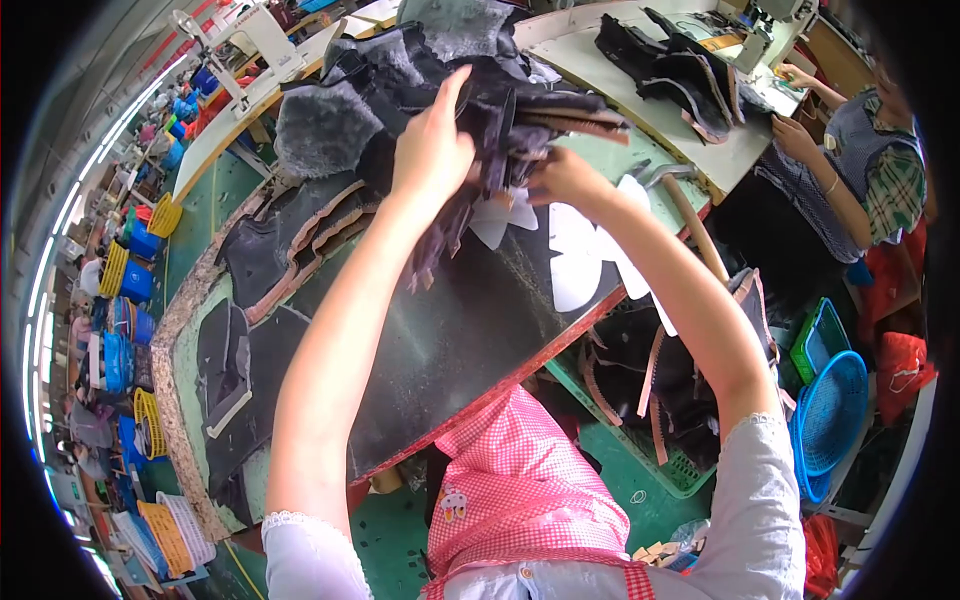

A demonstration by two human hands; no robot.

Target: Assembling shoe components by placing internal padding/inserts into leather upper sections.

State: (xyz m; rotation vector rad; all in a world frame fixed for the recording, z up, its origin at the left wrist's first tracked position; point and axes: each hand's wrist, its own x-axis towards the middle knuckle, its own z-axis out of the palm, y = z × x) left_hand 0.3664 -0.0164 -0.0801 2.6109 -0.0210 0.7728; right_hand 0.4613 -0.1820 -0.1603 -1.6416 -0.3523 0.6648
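A heap of black boot uppers [510,110] with grey fleecy lining and brownish edge strips lies at the far side of the workbench [450,310]. Over its near part is my left hand [435,150], with the index finger stretched out and the other fingertips partly hidden. My right hand [568,178] is closed at the lower right edge of the dark bundle, its fingertips slightly blurred. Folds of black material hang between the two hands. Just below the right hand lie white cut pieces [575,260].
A hammer [695,220] lies at the bench's right edge. More black pieces [255,345] lie on the left. Below right, a green basket [685,475] holds uppers, near blue baskets [830,415]. Another person [850,180] works at the right by a sewing machine [765,45].
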